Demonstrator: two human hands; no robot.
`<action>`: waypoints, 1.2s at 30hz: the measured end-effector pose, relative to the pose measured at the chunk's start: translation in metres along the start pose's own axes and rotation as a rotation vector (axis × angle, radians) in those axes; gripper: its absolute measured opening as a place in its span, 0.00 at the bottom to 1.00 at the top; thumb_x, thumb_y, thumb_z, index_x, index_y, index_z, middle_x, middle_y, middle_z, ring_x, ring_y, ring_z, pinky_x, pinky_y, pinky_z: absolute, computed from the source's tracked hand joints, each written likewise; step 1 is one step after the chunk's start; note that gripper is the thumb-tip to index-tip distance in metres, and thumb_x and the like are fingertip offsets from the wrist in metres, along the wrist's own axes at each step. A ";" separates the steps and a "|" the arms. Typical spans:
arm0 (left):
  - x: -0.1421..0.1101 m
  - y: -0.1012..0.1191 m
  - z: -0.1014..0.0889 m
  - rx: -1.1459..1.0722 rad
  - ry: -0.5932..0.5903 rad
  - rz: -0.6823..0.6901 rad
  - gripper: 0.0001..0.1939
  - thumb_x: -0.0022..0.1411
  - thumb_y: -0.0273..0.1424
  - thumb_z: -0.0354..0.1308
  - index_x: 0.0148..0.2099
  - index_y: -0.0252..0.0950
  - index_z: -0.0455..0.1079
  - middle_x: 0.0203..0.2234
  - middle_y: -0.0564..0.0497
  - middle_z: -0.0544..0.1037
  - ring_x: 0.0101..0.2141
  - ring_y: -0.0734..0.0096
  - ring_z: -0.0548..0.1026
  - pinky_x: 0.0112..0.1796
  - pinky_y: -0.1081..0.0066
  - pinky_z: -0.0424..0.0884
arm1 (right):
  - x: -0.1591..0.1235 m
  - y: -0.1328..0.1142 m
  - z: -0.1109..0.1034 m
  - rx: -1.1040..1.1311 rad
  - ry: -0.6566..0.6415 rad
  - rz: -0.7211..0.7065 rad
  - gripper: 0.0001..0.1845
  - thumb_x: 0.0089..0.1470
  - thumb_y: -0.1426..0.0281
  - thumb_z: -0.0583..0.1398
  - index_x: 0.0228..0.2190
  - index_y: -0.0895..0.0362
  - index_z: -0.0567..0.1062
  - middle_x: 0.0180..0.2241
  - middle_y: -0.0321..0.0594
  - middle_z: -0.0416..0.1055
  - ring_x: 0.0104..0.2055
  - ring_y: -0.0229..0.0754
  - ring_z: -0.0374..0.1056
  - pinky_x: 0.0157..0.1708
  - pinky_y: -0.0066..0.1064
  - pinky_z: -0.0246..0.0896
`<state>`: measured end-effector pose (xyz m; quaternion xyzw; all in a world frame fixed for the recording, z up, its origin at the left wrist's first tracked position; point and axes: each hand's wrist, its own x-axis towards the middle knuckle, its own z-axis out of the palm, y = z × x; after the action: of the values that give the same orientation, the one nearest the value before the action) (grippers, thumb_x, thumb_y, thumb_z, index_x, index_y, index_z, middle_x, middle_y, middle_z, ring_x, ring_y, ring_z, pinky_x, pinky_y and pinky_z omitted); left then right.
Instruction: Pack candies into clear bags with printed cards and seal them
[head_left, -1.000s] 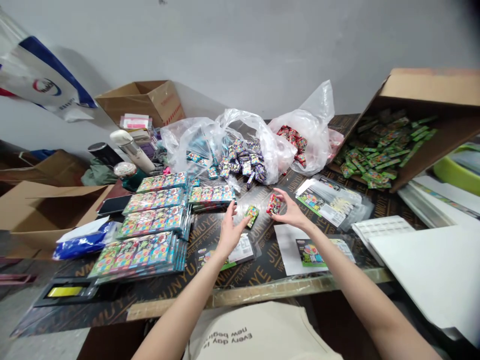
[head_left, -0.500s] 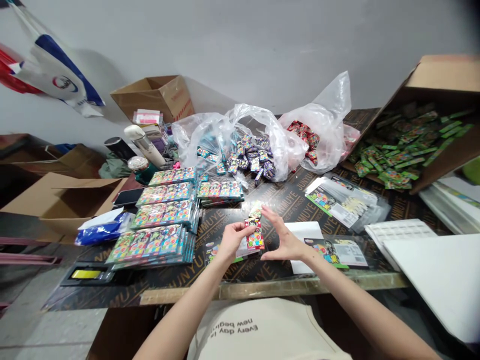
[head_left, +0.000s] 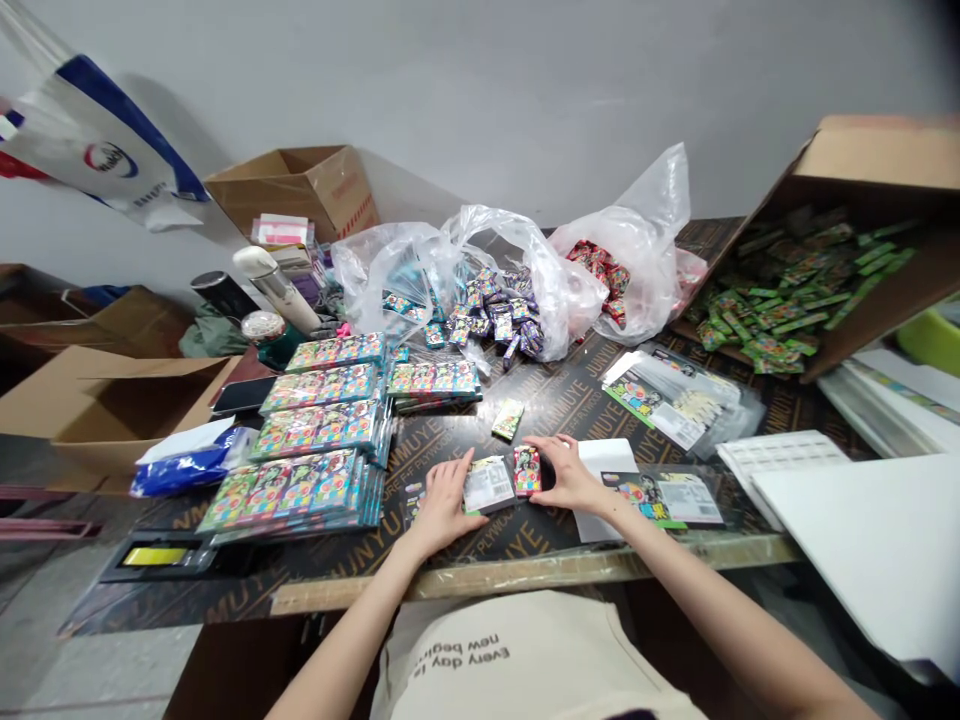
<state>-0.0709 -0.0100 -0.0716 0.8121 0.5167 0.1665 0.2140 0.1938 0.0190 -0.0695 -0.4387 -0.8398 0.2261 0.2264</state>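
Observation:
My right hand [head_left: 566, 478] grips a small red printed packet [head_left: 526, 471] by its edges, thumb at the bottom and fingers at the top. A clear plastic pouch with a printed card and white label [head_left: 487, 484] lies flat just left of that packet. My left hand [head_left: 444, 508] rests over the pouch's left part, fingers stretched and thumb apart, covering some of it. Just beyond the hands, a pale green packet [head_left: 508, 419] lies alone on the dark plywood table [head_left: 442, 441].
Stacks of filled packs [head_left: 300, 430] stand at left, with a shorter stack [head_left: 435, 378] beside them. Open plastic bags hold purple packets [head_left: 510, 310] and red packets [head_left: 600, 275]. A tilted carton of green packets [head_left: 795, 290] is at right, near flat pouches [head_left: 682, 400] and white boards [head_left: 870, 540].
The red packet has passed from my left hand to my right. My left hand has come down flat on the pouch. The pale green packet now lies clear of my fingers.

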 end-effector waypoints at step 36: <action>0.025 0.041 -0.008 -1.094 0.239 -0.380 0.34 0.44 0.35 0.64 0.54 0.33 0.59 0.27 0.53 0.73 0.29 0.71 0.72 0.36 0.68 0.68 | 0.045 -0.065 0.007 0.080 0.272 0.005 0.42 0.37 0.64 0.62 0.55 0.53 0.55 0.48 0.45 0.61 0.49 0.51 0.57 0.48 0.41 0.50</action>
<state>-0.0334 -0.0011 -0.0422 0.4528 0.5126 0.4577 0.5682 0.1251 0.0222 -0.0296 -0.4579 -0.7906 0.1985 0.3549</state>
